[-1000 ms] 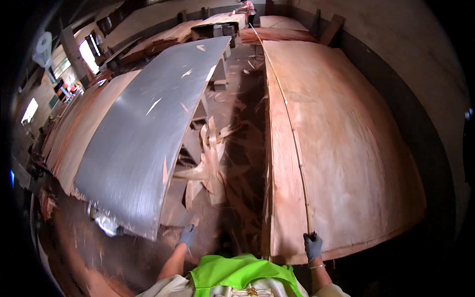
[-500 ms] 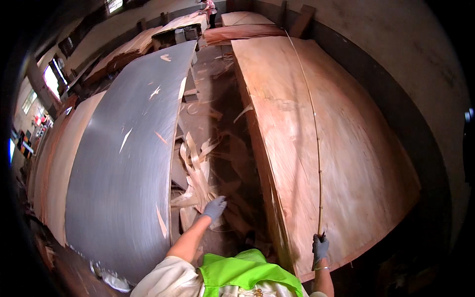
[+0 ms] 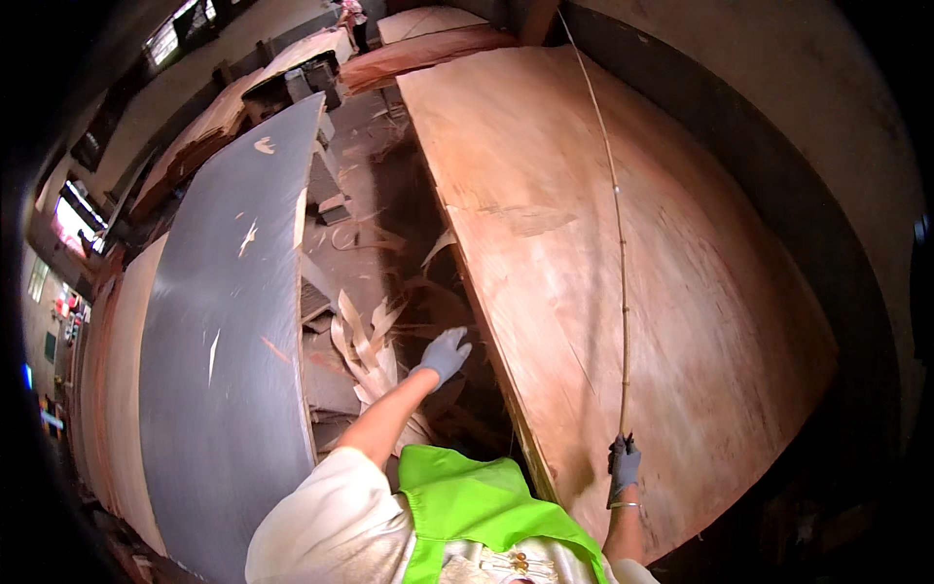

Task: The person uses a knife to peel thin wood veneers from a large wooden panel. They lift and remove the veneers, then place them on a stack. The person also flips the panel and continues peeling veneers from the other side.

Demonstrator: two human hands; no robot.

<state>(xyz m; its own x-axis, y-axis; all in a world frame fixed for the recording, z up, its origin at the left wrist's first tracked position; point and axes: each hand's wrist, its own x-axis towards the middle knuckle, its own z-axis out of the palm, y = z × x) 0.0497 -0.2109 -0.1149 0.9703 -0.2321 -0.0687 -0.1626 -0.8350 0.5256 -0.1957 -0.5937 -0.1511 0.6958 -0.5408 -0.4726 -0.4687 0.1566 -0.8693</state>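
In a grey glove, my right hand [image 3: 625, 463] is closed round the near end of a long, thin bamboo stick [image 3: 623, 282]. The stick reaches away over a stack of wood veneer sheets [image 3: 525, 292], its far tip near the back wall. Whether it touches the top sheet I cannot tell. My left hand [image 3: 445, 355], also gloved, hangs over the gap beside the stack's left edge. Its fingers are stretched out and hold nothing. Below and left of it lie curled veneer strips [image 3: 362, 346].
A large dark grey board [image 3: 233, 292] lies left of the gap, with a few wood slivers on it. Blocks [image 3: 334, 209] and scraps litter the floor between. More veneer stacks [image 3: 428, 60] stand at the back, where another person [image 3: 352, 21] is. A wall runs along the right.
My view has turned to the right. My left hand has moved toward the veneer stack and its fingers have spread. The right hand still grips the bamboo stick.
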